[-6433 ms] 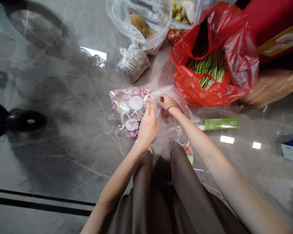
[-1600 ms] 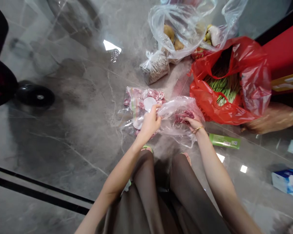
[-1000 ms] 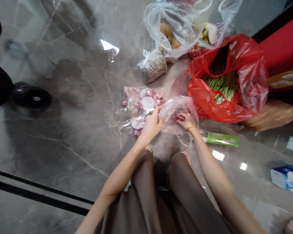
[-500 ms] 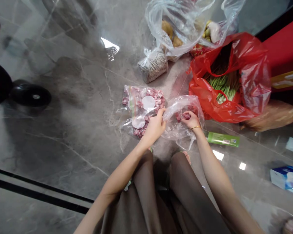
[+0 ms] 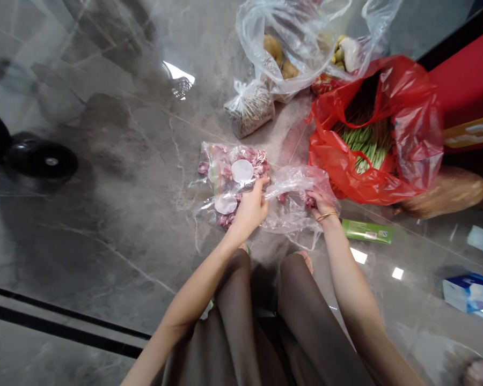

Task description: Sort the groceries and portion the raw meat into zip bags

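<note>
A thin clear plastic bag [image 5: 285,214] lies on the floor between my hands, with pieces of red meat [image 5: 308,200] in it. My left hand [image 5: 251,208] pinches the left edge of this bag. My right hand [image 5: 322,206] is at the bag's right part, its fingers closed on meat and partly behind the film. Just left of the clear bag are two flat zip bags of meat with white round labels, the upper one [image 5: 242,171] and the lower one [image 5: 226,203], partly covered by my left hand.
A red bag [image 5: 418,123] of green vegetables stands at the right, near a large brown root [image 5: 446,192]. Behind are a knotted bag [image 5: 251,110] and a clear bag [image 5: 301,48] of produce. A green packet [image 5: 367,231] lies beside my right wrist. A black wheel-like base [image 5: 42,160] is far left.
My right hand has moved a little right and down within the clear bag, with meat at its fingers. The bag's opening has sunk lower. My left hand stays on the bag's edge.
</note>
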{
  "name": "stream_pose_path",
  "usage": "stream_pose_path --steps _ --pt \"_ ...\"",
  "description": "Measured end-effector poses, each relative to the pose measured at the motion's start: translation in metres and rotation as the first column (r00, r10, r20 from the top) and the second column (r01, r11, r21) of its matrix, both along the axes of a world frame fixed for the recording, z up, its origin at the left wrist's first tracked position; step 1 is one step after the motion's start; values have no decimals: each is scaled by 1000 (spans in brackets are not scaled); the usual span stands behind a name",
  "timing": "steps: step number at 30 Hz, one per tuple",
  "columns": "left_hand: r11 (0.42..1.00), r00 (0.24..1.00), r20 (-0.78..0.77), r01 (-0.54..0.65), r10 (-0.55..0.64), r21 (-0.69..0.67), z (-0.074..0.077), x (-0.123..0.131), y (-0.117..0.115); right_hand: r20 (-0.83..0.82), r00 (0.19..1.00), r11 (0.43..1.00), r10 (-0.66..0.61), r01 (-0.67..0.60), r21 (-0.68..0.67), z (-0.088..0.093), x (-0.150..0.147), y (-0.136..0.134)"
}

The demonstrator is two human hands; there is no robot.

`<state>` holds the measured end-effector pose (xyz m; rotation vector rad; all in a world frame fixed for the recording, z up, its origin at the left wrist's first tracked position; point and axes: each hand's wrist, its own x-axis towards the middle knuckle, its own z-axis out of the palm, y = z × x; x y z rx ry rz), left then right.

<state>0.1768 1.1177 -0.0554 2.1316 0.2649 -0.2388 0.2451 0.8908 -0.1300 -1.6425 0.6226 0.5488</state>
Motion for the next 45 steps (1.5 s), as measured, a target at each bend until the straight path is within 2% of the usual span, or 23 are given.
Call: stream_pose_path --steps 2,3,6,9,11,12,14,15,17,19,20,22,24,26,29,32,34,36,37,38,40,42,45 --pt "1000 1000 -12 0 0 12 0 1 -1 69 987 975 146 -132 -181 -8 -2 -2" --pt "1000 1000 -19 -1 1 16 1 2 -2 96 961 928 258 -219 -300 -11 -4 -2" --pt "1000 1000 -30 -2 3 25 1 4 -4 55 813 646 580 -418 -639 -18 -9 -1" --pt "999 999 -38 2 0 33 0 4 -5 -103 717 381 690 -480 -790 -20 -11 2" --pt "999 999 -39 2 0 36 -1 3 -5 -184 698 279 692 -494 -823 -18 -10 2" --pt "999 999 -38 1 0 39 -2 2 -5 -193 697 263 690 -490 -831 -16 -9 1" --pt "999 999 -35 -1 2 48 -4 2 -4 -125 715 311 688 -446 -840 -9 -7 -1" --pt "999 999 -33 -2 4 52 -4 1 -4 -52 732 383 679 -414 -826 -4 -7 -1" --pt "999 999 -33 -8 10 53 -5 2 -3 119 790 610 601 -358 -708 9 -8 3" --pt "999 999 -36 -11 13 52 -5 3 -4 225 876 844 427 -295 -448 23 -10 12" --pt "998 999 -38 -10 12 54 -5 3 -5 232 919 923 318 -245 -295 30 -11 17" --pt "998 999 -42 0 3 62 -5 4 -6 185 978 995 99 -94 -35 41 -10 29" --pt "998 999 -47 9 -6 69 -5 4 -6 113 991 987 -71 53 153 52 -7 35" --pt "997 999 -47 9 -5 74 -7 3 -4 46 988 941 -145 123 315 62 -4 34" --pt "997 999 -50 -6 9 75 -9 2 -1 -27 998 864 -64 69 498 76 -5 29" --pt "997 999 -48 -5 8 73 -9 3 -2 -63 996 847 71 -26 531 74 -13 36" --pt "997 999 -44 7 -4 77 -8 4 -5 -65 993 902 95 -58 429 57 -19 48" --pt "997 999 -49 16 -12 78 -6 4 -7 8 996 985 89 -90 148 33 -21 61" --pt "997 999 -48 15 -11 77 -5 5 -7 70 989 991 128 -125 -45 21 -21 66" --pt "997 999 -47 14 -10 76 -5 5 -8 124 970 955 209 -175 -238 9 -20 70" --pt "997 999 -47 12 -8 76 -4 4 -7 135 891 793 433 -306 -527 -8 -18 73" --pt "997 999 -53 16 -11 80 -5 3 -6 47 801 628 597 -429 -650 -15 -16 73" --pt "996 998 -63 24 -18 87 -7 1 -6 -87 713 460 696 -536 -708 -15 -15 76"
